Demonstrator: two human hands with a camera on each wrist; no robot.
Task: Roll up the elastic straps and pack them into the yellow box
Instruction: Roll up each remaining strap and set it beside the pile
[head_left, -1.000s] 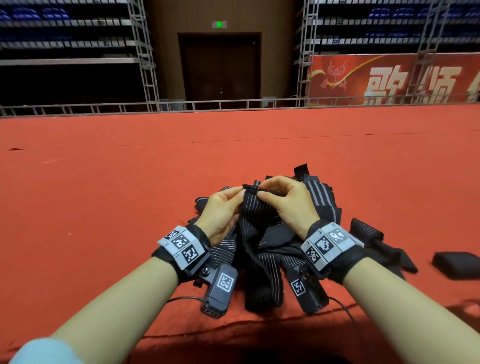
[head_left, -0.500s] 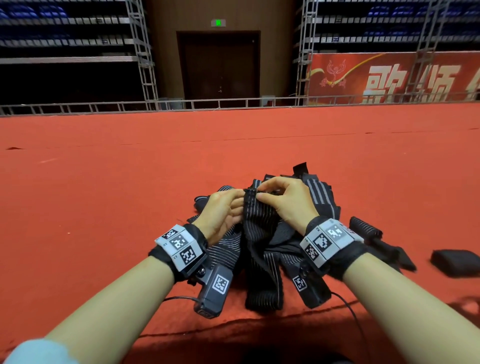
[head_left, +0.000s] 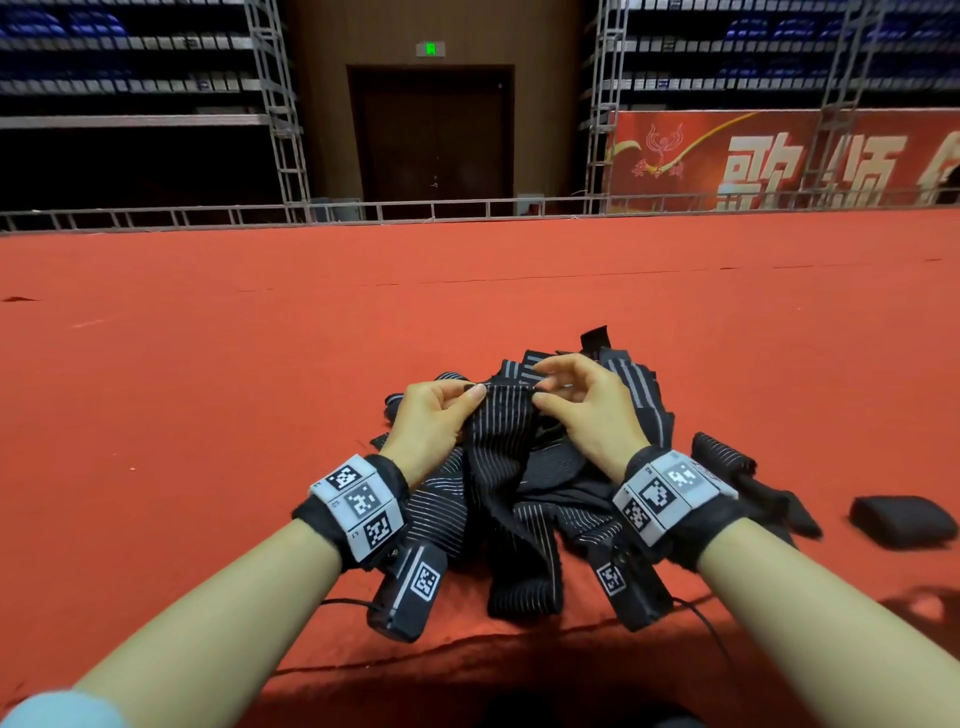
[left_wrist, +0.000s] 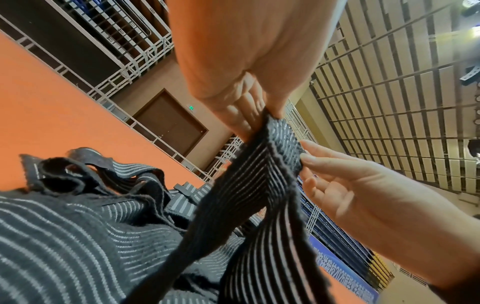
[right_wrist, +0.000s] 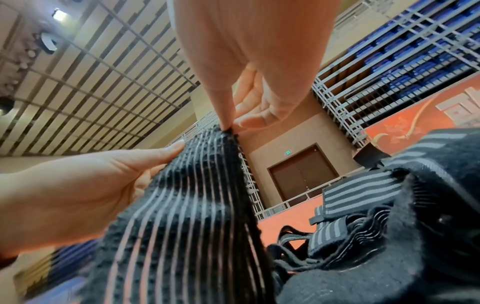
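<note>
Red carpeted floor underfoot. Grey metal railing along far edge. Dark brown double door behind railing, green exit sign above. Red banner with pale characters at right. Grey truss towers flanking door. Blue seating rows behind.

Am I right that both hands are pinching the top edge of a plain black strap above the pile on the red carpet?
Not quite: the strap is black with thin pale stripes, as the head view shows. The left hand and right hand do pinch its top edge above the pile on the red carpet.
</note>
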